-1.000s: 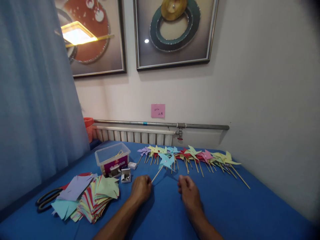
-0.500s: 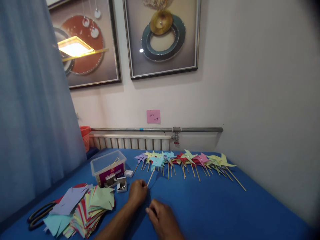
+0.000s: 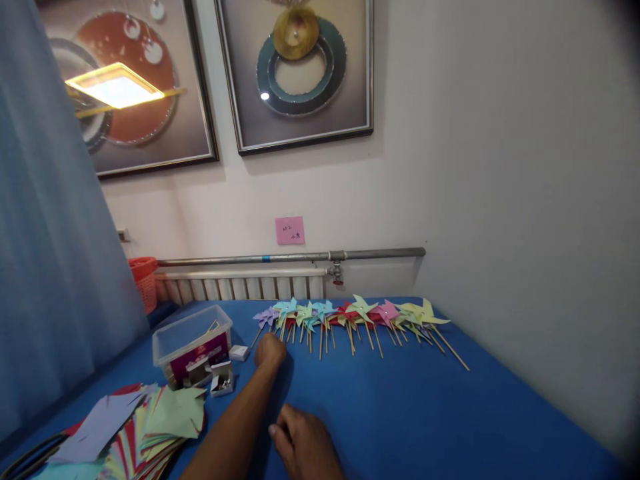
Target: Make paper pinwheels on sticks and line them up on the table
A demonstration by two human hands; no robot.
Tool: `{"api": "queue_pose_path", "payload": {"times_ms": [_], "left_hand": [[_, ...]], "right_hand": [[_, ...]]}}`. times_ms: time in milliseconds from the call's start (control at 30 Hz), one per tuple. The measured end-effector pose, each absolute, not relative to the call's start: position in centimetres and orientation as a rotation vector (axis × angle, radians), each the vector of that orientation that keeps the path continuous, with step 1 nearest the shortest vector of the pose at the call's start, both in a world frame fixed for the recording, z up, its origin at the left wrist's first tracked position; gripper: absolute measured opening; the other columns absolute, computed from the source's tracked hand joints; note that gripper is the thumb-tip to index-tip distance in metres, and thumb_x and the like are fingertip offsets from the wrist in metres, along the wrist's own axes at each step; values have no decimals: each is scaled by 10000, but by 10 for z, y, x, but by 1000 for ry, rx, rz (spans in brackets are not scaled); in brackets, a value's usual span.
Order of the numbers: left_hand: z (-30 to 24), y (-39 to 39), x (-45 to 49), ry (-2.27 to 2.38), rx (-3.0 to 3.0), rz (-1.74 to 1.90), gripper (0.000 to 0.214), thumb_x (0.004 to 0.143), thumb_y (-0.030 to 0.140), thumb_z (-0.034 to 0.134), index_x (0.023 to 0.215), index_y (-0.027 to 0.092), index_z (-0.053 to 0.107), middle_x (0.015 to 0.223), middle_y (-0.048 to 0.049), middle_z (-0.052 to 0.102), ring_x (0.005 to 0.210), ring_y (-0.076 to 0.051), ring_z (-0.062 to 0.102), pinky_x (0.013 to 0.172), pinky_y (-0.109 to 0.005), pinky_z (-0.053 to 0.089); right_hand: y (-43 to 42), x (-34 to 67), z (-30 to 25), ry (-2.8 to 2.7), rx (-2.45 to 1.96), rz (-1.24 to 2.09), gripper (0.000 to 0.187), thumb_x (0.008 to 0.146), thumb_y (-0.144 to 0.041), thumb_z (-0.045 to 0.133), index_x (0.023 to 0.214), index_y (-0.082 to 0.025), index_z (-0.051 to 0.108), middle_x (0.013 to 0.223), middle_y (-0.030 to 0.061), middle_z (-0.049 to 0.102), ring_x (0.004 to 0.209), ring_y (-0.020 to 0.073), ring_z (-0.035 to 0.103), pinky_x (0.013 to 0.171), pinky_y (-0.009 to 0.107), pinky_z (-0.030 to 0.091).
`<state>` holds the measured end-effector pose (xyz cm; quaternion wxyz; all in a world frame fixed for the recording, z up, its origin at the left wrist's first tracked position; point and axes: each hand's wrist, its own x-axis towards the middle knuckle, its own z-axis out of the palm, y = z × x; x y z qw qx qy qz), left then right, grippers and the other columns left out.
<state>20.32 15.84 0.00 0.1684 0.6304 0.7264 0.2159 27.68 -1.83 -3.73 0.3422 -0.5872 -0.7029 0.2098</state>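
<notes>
My left hand (image 3: 270,350) reaches forward over the blue table (image 3: 425,413), closed in a fist on the thin wooden stick of a light blue paper pinwheel (image 3: 287,308). That pinwheel lies at the left end of a row of several coloured pinwheels (image 3: 360,312) along the table's far edge. My right hand (image 3: 300,441) rests on the cloth close to me. Its fingers are curled, and I see nothing in them.
A clear plastic box (image 3: 193,337) with sticks stands left of my left hand, with small open boxes (image 3: 221,381) and a white box (image 3: 239,352) beside it. A stack of coloured paper squares (image 3: 160,420) and scissors (image 3: 25,460) lie at the near left. The radiator (image 3: 240,287) and wall are behind.
My left hand has carried the light blue pinwheel forward and left to the row's left end. My right hand has drawn back toward me. My view has shifted right.
</notes>
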Motion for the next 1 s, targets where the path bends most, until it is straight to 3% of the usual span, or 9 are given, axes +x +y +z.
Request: {"api": "queue_pose_path", "payload": {"times_ms": [167,400,700,833,1000], "left_hand": [[3,144,205,2056,1850,583,223,945,198,515,1016,126,713,1092,-176,737,1009,-295,681,797,-346,455],[-19,71,183,1732,2275,445,190,922,250,568,983,189,737,1016,-97,755,948,-236,687,778,-300,437],[-19,30,169,1579,2640,383,242,965,277,538,1021,174,749,1033,-123,733,947,-252,688,735,-309,442],[-11,29,160,1584,2650,340,249,971,236,513,996,158,749,977,-134,730,849,-235,692,672,-311,425],[-15,2,127,1647,2634,560,247,970,175,491,913,157,730,882,-112,711,761,-205,667,627,-311,394]], "right_hand": [[-18,279,-37,-1752,-1505,610,156,915,-217,590,761,-228,567,747,3,701,695,170,613,632,276,303],[-12,290,-38,-1450,-1370,697,322,994,-410,428,738,-238,523,655,-31,590,631,153,525,615,271,326],[-8,294,-42,-1433,-1311,746,429,929,-608,456,699,-250,513,600,-38,531,590,165,480,575,276,365],[-6,296,-43,-1457,-1311,774,427,923,-614,460,686,-260,485,561,-52,467,558,161,450,550,277,360],[-6,296,-41,-1483,-1340,795,430,917,-613,464,673,-260,467,558,-54,448,549,156,437,548,279,356]]}}
